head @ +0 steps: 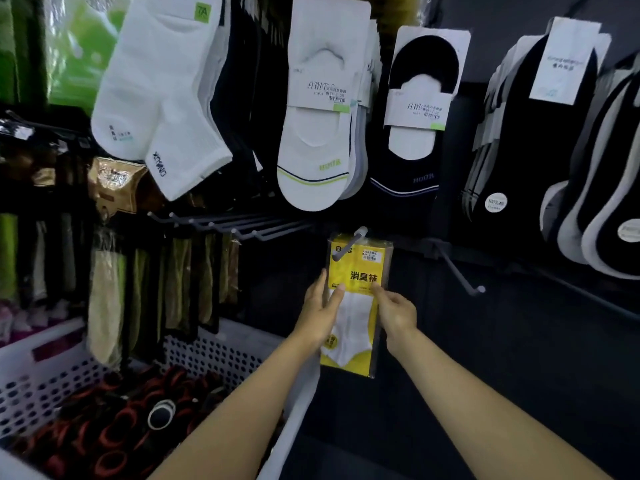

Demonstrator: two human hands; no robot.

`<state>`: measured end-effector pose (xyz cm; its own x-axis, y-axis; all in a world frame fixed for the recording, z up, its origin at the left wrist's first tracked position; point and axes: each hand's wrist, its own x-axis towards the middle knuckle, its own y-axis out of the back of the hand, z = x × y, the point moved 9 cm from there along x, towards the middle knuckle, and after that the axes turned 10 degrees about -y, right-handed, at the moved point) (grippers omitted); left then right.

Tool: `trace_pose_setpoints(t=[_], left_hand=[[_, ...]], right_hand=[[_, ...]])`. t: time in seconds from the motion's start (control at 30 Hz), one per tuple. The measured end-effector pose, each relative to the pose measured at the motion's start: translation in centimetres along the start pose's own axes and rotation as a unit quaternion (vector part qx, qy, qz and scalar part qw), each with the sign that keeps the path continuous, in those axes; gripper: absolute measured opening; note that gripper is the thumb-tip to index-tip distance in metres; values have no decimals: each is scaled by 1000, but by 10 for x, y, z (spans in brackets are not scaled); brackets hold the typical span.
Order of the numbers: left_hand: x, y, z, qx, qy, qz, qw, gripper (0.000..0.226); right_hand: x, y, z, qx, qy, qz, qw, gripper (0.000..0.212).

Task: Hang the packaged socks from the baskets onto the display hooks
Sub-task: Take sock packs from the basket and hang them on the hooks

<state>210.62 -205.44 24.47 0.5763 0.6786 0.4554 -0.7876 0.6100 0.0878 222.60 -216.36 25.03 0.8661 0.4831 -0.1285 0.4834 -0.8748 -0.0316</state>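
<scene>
A yellow sock package (360, 271) with white socks inside hangs on a grey display hook (356, 239) at the centre of the dark wall. My left hand (320, 311) holds its left edge, thumb on the front. My right hand (394, 311) pinches the right edge at mid height. A white perforated basket (221, 351) at the lower left holds several dark packs with red trim.
Bare grey hooks (221, 225) jut out left of the package, and another bare hook (460, 271) sticks out to its right. White and black socks (318, 133) hang above. Olive and beige packs (180, 282) hang at the left.
</scene>
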Motion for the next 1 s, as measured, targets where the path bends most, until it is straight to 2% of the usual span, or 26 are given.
trace_pose_setpoints(t=[0.17,0.3,0.4,0.53,0.6,0.7,0.77,0.83,0.93,1.0], left_hand=[[-51,6,-10,29,25,2,999,64],[-149,0,-34,52,68,-57,995,59],[-240,-17,-64,53,129,-112,984,44],[-363,-58,-109,56,232,-229,944,33],[-416,-71,-133,58,275,-242,929,28],[-478,-87,-165,93,306,-284,904,30],[-504,-94,-179,115,299,-314,894,42],[-520,-100,-189,134,293,-330,887,48],[-527,-106,-197,161,288,-326,886,49],[-525,-108,-200,170,287,-322,886,50]], right_hand=[[-43,29,17,-63,37,-47,996,37],[-104,71,66,-148,29,-117,982,33],[-150,110,135,-203,-32,-171,964,24],[-197,169,243,-254,-167,-198,932,12],[-217,199,297,-278,-229,-211,909,11],[-235,255,356,-319,-235,-165,903,5],[-243,299,384,-336,-235,-92,907,10],[-252,332,405,-396,-241,-59,884,29],[-267,355,433,-478,-286,-70,827,75],[-280,356,451,-496,-337,-111,792,82]])
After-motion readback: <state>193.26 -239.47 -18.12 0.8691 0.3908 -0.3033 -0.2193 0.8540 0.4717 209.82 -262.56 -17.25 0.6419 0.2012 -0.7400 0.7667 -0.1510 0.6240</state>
